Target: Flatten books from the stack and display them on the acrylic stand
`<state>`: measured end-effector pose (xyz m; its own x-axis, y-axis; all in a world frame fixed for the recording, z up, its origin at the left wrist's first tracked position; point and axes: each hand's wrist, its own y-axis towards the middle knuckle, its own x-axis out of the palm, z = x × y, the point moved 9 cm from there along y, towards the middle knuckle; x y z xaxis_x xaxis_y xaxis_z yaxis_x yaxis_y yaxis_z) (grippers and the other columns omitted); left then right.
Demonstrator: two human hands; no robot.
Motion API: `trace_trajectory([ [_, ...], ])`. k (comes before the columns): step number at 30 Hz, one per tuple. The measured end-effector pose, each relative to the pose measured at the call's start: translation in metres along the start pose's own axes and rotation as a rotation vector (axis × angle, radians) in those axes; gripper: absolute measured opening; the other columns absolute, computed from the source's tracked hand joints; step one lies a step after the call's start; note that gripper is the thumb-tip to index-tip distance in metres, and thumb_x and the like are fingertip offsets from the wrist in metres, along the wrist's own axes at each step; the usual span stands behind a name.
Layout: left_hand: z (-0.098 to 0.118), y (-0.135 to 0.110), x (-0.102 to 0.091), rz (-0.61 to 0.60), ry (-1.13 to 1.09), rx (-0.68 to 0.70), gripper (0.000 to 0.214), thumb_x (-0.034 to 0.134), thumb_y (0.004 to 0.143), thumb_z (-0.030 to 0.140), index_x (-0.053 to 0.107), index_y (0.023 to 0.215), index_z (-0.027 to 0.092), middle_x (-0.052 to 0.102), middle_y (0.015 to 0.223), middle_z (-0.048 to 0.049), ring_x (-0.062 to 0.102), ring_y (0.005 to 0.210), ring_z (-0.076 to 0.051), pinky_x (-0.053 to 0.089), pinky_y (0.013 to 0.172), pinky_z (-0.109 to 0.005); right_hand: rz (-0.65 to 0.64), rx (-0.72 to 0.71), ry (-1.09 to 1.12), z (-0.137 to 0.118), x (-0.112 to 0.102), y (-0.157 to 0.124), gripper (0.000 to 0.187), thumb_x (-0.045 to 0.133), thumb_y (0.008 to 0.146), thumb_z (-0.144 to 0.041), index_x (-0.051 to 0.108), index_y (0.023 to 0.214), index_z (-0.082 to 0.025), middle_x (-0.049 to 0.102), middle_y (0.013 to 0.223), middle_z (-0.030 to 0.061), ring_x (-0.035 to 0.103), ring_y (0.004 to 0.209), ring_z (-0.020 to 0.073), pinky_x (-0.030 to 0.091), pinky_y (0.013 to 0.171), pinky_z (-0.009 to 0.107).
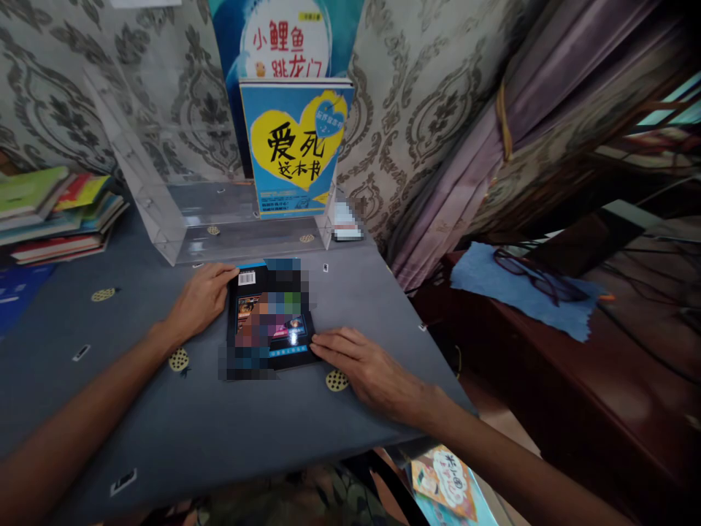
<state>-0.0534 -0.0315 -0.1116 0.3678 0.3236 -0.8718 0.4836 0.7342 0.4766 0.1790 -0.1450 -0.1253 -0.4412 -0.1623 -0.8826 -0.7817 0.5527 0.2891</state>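
A dark book (274,361) lies on the grey tablecloth, its back cover with a barcode facing up. Parts of the cover are blurred out. My left hand (200,303) grips its upper left edge, fingers bent together. At the lower right edge my right hand (366,369) closes its fingertips on the book. Just behind stands a clear acrylic rack (158,212). A blue book with a yellow heart (263,190) stands upright in the rack's right end, and a taller teal book (230,44) shows behind it.
A pile of books (60,204) stands at the left, near a blue item (22,292). Behind the rack's right end is a small blurred object (347,223). Glasses on a blue cloth (493,288) rest on a brown surface. A purple curtain (465,161) hangs nearby; another book (443,482) is below.
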Motion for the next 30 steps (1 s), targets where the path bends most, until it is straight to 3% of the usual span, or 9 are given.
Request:
trace_trajectory([
  [5,-0.001,0.000,-0.001,0.013,-0.015,-0.005,0.037,0.040,0.091,0.010,0.066,0.117,0.016,0.069,0.111,-0.0105,0.064,0.101,-0.024,0.055,0.091,-0.043,-0.056,0.053,-0.090,0.015,0.010,0.003,0.068,0.046,0.085,0.005,0.044,0.149,-0.019,0.058,0.142,0.0121,0.051,0.130,0.0244,0.047,0.107,0.048],
  [10,-0.001,0.000,0.000,0.012,-0.033,-0.016,0.037,0.040,0.094,0.013,0.067,0.117,0.018,0.069,0.110,-0.0096,0.064,0.102,-0.024,0.054,0.092,-0.043,-0.025,0.050,-0.134,0.028,0.008,0.020,0.073,0.044,0.084,0.003,0.035,0.154,-0.016,0.052,0.149,0.0153,0.048,0.135,0.0256,0.046,0.107,0.049],
  [22,-0.002,-0.001,0.001,0.028,-0.035,-0.002,0.037,0.039,0.094,0.014,0.067,0.118,0.017,0.069,0.112,-0.0110,0.064,0.101,-0.025,0.054,0.092,-0.045,-0.008,0.171,-0.193,0.083,0.001,0.080,0.069,0.041,0.080,0.006,0.048,0.145,-0.017,0.052,0.150,0.0107,0.048,0.135,0.0233,0.041,0.109,0.046],
  [30,-0.002,0.010,0.001,-0.048,-0.007,0.022,0.036,0.040,0.093,0.012,0.070,0.111,0.019,0.071,0.107,-0.0086,0.063,0.099,-0.024,0.053,0.090,-0.044,-0.005,0.287,-0.192,0.101,-0.002,0.101,0.061,0.040,0.085,0.005,0.051,0.143,-0.012,0.053,0.148,0.0152,0.050,0.132,0.0278,0.043,0.106,0.049],
])
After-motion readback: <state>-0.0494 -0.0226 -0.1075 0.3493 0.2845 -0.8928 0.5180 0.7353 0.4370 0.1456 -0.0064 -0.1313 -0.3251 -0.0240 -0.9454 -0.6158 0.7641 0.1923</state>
